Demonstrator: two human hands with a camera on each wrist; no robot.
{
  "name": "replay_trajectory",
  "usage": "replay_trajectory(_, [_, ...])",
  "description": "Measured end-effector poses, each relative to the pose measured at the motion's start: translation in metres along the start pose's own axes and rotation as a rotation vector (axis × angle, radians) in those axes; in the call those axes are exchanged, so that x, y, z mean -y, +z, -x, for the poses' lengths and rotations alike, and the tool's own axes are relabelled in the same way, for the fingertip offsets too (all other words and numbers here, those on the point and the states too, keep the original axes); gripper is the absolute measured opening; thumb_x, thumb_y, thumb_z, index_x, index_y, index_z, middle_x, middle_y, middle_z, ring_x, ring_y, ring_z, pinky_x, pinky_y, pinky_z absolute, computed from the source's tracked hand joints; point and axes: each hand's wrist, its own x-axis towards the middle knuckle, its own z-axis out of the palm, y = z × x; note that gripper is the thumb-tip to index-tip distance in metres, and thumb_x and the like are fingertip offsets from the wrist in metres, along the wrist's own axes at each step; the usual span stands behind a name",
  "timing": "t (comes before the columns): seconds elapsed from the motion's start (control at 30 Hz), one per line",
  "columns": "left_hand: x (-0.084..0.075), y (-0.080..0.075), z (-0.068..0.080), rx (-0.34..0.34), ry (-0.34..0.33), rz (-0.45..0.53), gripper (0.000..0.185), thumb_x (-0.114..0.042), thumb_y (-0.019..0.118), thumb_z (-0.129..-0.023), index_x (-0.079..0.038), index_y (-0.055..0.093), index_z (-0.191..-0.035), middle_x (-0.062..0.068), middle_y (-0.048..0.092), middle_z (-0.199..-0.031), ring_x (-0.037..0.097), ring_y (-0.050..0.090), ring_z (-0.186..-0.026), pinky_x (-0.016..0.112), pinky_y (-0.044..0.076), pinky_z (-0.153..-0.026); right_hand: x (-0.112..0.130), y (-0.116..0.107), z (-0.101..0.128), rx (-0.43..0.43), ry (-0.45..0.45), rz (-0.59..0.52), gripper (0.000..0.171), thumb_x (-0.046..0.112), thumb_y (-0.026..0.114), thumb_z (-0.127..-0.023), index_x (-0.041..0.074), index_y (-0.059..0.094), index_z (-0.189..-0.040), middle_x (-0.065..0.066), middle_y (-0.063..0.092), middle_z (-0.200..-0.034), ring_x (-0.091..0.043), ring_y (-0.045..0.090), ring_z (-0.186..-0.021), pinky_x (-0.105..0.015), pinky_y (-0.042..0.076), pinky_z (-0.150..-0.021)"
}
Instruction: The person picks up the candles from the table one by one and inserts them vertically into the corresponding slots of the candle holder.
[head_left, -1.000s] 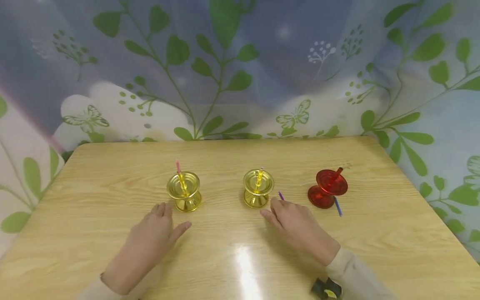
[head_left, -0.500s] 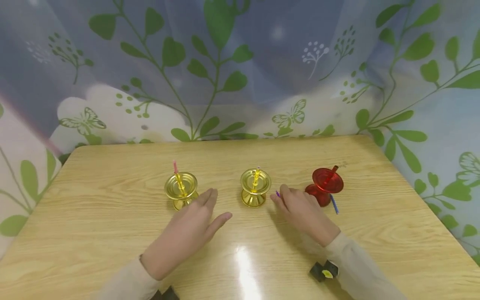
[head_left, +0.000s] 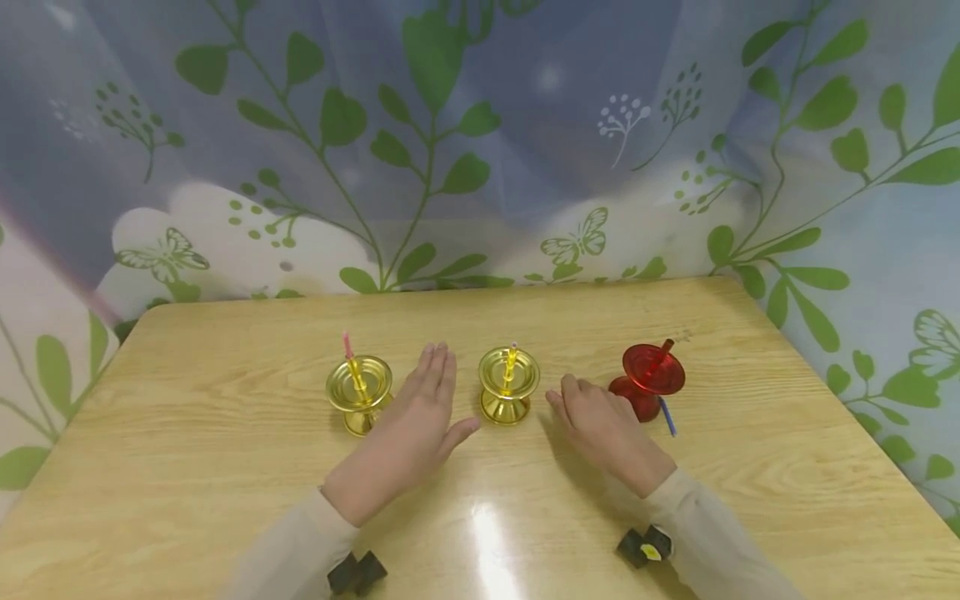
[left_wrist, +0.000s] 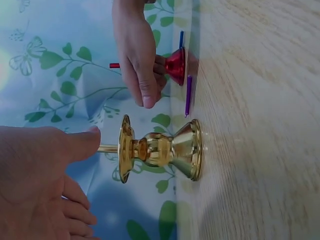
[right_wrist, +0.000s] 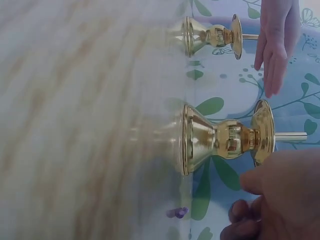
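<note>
Three candle holders stand in a row on the wooden table point(head_left: 225, 467): a gold one point(head_left: 358, 392) with a pink candle point(head_left: 347, 343), a middle gold one point(head_left: 508, 383) with a yellow candle, and a red one point(head_left: 648, 379) with a red candle. My left hand point(head_left: 427, 412) hovers flat between the two gold holders, fingers straight, holding nothing. My right hand point(head_left: 592, 417) rests between the middle gold holder and the red one, fingers loosely bent, holding nothing. A purple candle point(left_wrist: 188, 95) lies on the table beside it, hidden under it in the head view. A blue candle point(head_left: 666, 415) lies by the red holder.
A curtain printed with leaves and butterflies point(head_left: 480, 150) hangs close behind the table's far edge. Bare tabletop stretches to the left, the right and the front of the holders.
My left hand has moved forward and to the right, from beside the left gold holder to between the two gold ones. My right hand has shifted slightly right, covering the purple candle.
</note>
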Motion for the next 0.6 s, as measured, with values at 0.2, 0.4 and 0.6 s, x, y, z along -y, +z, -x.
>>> replay_trajectory(0.2, [-0.001, 0.006, -0.014, 0.008, 0.015, -0.004, 0.082, -0.047, 0.042, -0.101, 0.014, 0.013, -0.148, 0.031, 0.006, -0.154, 0.041, 0.003, -0.145, 0.048, 0.017, -0.115, -0.001, 0.004, 0.0, 0.028, 0.03, 0.022, 0.031, 0.026, 0.047, -0.102, 0.006, 0.044, -0.079, -0.004, 0.042, -0.065, -0.022, 0.048, -0.056, -0.035, 0.041, -0.044])
replay_trajectory(0.4, [-0.003, 0.007, -0.029, 0.05, -0.029, 0.012, 0.088, -0.052, 0.039, -0.1, 0.011, 0.002, -0.149, 0.029, -0.004, -0.156, 0.039, -0.005, -0.145, 0.045, 0.01, -0.117, 0.0, 0.007, 0.005, 0.035, 0.021, 0.107, 0.031, 0.024, 0.053, -0.1, 0.001, 0.044, -0.081, -0.009, 0.043, -0.068, -0.029, 0.053, -0.064, -0.039, 0.045, -0.048])
replay_trajectory(0.6, [-0.009, 0.011, -0.041, 0.127, -0.079, -0.015, 0.094, -0.059, 0.037, -0.098, 0.008, -0.003, -0.15, 0.025, -0.011, -0.156, 0.035, -0.011, -0.145, 0.043, 0.003, -0.118, 0.002, 0.013, 0.01, -0.055, -0.049, 0.171, 0.033, 0.022, 0.06, -0.096, 0.001, 0.043, -0.078, -0.009, 0.04, -0.066, -0.028, 0.048, -0.06, -0.037, 0.042, -0.047])
